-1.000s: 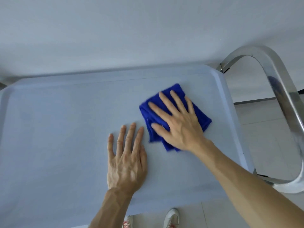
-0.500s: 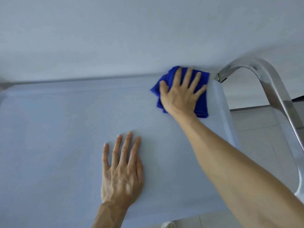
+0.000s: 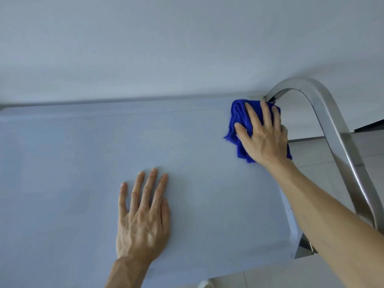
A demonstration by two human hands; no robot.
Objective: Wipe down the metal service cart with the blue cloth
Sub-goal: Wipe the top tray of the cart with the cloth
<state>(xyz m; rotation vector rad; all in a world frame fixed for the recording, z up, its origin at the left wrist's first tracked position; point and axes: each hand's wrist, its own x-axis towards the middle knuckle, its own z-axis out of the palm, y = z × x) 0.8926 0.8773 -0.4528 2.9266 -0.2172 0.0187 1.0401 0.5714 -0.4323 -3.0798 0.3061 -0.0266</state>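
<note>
The metal service cart's flat top shelf point(image 3: 72, 173) fills most of the view, pale and matte. A folded blue cloth point(image 3: 239, 123) lies at the shelf's far right corner, partly over the right rim. My right hand point(image 3: 264, 136) presses flat on the cloth with fingers spread, covering most of it. My left hand point(image 3: 143, 217) rests palm down on the bare shelf near the front, fingers apart, holding nothing.
The cart's curved shiny metal handle point(image 3: 324, 121) arches up just right of the cloth and runs down the right side. A pale wall point(image 3: 187, 48) stands directly behind the cart. Tiled floor point(image 3: 324, 173) shows to the right and below the front edge.
My right hand has slid the cloth from the shelf's right middle to the far edge, then rightward into the far right corner. My left hand has stayed flat in place.
</note>
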